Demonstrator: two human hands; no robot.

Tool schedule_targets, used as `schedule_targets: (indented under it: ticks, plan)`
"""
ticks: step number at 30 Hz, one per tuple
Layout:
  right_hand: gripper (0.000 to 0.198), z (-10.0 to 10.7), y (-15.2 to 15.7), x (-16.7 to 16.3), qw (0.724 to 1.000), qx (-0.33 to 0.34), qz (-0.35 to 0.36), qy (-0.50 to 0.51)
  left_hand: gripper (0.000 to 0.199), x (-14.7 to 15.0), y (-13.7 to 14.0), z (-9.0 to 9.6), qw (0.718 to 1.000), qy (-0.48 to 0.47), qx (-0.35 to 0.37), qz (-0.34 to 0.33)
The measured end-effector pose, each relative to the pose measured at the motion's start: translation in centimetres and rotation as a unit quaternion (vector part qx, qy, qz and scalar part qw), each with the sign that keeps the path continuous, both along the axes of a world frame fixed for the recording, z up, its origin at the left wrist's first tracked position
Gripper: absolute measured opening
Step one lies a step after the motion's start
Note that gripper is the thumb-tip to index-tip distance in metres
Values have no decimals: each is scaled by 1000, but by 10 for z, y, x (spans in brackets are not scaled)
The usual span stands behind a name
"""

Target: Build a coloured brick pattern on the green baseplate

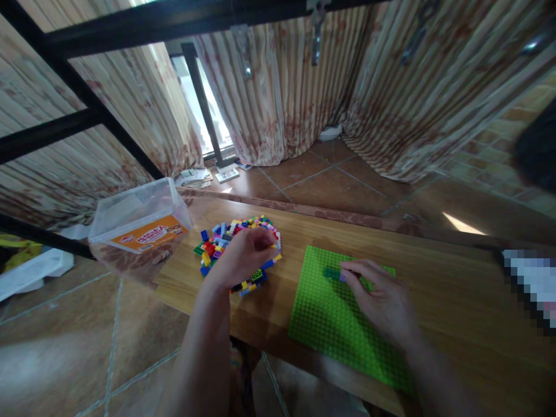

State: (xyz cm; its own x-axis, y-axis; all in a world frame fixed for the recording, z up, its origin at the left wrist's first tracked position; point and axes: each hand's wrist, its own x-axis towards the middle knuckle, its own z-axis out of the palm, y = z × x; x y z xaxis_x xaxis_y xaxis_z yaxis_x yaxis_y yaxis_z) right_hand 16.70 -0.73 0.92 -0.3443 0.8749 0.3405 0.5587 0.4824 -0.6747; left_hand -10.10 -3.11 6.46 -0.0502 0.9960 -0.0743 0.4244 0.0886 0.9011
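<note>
Over a heap of small coloured building bricks [211,249], my left hand [247,252] has its fingers curled together. What they hold, if anything, is hidden. My right hand [377,289] is above a studded bright green baseplate [319,313], thumb and fingertips pinched on a small purple building brick [343,276], of which only a bit shows. Against that brick, on the left, lies a dark green brick [331,273] on the upper part of the baseplate. Whether the purple brick is pressed onto the studs cannot be made out.
The bricks and baseplate lie on a wooden bench top [269,313]. At its far left end stands a clear plastic tub [139,202] with an orange label. A device with a blurred screen [532,284] is at the right edge. Curtains [278,98] and a dark metal frame [143,29] stand beyond.
</note>
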Motion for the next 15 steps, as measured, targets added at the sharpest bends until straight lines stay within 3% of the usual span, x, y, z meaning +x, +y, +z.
schedule_targets:
  ticks: [3, 7, 12, 15]
  plan:
    - [20, 5, 0, 4, 999, -11, -20, 23, 8, 43, 10, -15, 993, -114, 26, 29]
    - [25, 8, 0, 7, 999, -20, -14, 23, 12, 91, 19, -37, 973, -232, -5, 2]
    - [25, 7, 2, 12, 1000, -10, 6, -11, 17, 114, 21, -48, 940, -334, -65, 1]
    - [24, 5, 5, 19, 1000, 8, 12, -23, 18, 115, 22, -50, 948, -311, -68, -9]
